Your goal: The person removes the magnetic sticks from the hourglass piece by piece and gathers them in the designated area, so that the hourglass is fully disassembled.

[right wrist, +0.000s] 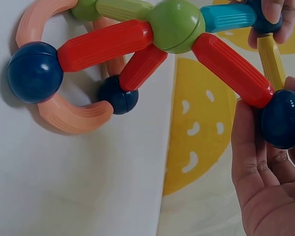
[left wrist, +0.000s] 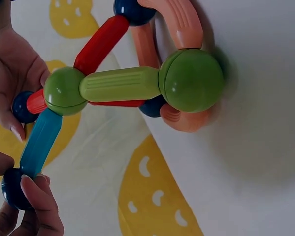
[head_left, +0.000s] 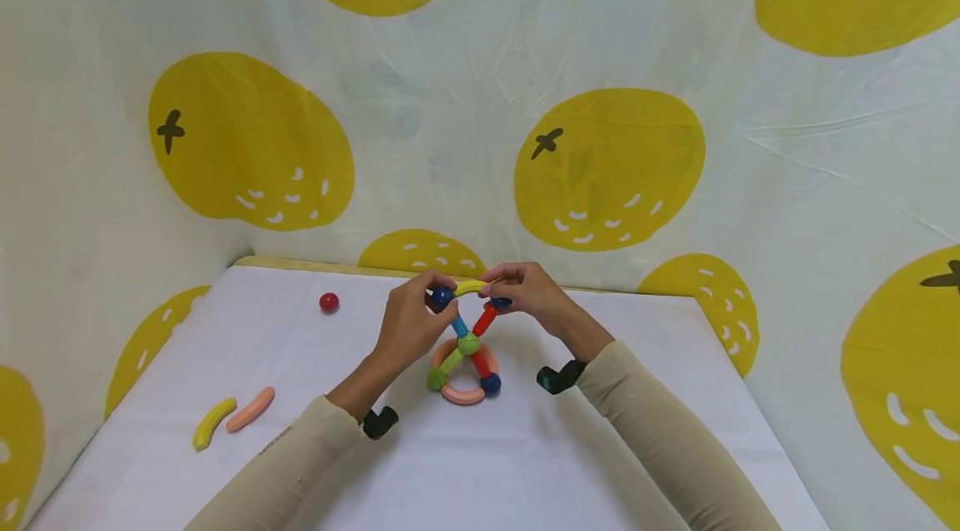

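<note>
A magnetic stick-and-ball structure stands on the table between both hands. Its base is a ring of pink curved sticks (head_left: 462,396) with dark blue balls (right wrist: 35,72) and a green ball (left wrist: 194,81). Straight sticks rise from there to a central green ball (head_left: 468,343). From that ball a blue stick (left wrist: 40,137) and a red stick (right wrist: 231,71) slant upward. My left hand (head_left: 411,316) pinches the dark blue ball (head_left: 442,298) topping the blue stick. My right hand (head_left: 534,296) holds the dark blue ball (right wrist: 283,120) topping the red stick. A yellow curved stick (head_left: 470,288) bridges these two balls.
Toward the table's left lie a loose yellow curved stick (head_left: 213,424) and a pink curved stick (head_left: 251,409). A red ball (head_left: 329,303) sits farther back. Behind the white table (head_left: 615,448) hangs a fruit-patterned cloth (head_left: 450,156).
</note>
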Action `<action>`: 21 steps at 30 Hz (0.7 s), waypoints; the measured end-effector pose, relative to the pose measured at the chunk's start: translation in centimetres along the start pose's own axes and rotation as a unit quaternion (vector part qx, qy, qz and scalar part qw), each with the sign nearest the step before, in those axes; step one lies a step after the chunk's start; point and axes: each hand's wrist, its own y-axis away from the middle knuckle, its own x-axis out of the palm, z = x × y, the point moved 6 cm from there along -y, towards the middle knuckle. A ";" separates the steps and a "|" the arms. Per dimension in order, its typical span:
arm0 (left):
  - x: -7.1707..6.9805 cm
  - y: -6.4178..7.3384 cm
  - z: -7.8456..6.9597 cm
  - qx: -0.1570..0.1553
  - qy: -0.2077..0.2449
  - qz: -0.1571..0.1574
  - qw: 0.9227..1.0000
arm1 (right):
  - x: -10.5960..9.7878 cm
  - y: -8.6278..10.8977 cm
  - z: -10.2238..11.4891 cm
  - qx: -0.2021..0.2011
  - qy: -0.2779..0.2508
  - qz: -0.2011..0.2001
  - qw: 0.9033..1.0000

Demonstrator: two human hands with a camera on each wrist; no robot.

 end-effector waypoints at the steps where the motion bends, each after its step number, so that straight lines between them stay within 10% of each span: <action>1: 0.0 0.0 0.0 -0.001 -0.002 0.000 1.000 | 0.0 0.0 0.0 0.001 0.001 -0.001 1.000; 21: 0.1 -1.0 1.9 -0.091 0.094 0.095 0.987 | -0.1 0.1 -0.3 0.006 0.009 -0.002 1.000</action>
